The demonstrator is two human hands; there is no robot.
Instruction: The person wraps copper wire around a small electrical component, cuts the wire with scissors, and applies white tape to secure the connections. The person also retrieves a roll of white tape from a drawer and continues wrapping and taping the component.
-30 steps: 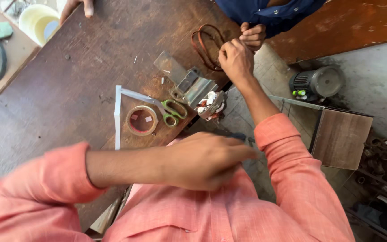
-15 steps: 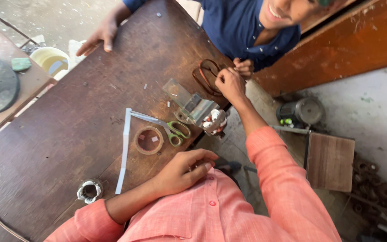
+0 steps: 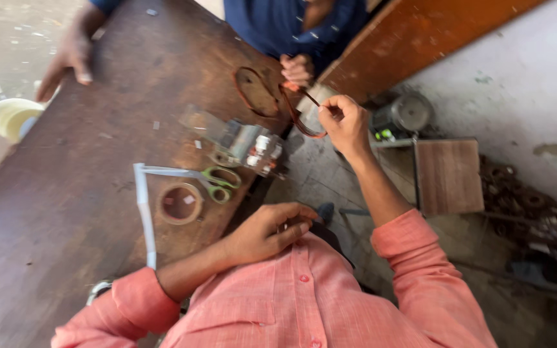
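Right grip pinches wire loop | left apparently curled empty | scissors nearby

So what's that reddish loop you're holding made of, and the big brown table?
The thin reddish-brown wire loop, pinched in the right hand, looks like enamelled copper wire: coppery colour, thin bundled strands, slight sheen. The dark brown worn table looks like wood with an old, scuffed, matte finish; faint grain and scratches show.

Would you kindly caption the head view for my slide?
Right hand pinches a copper wire coil at the table edge; left hand rests against the chest.
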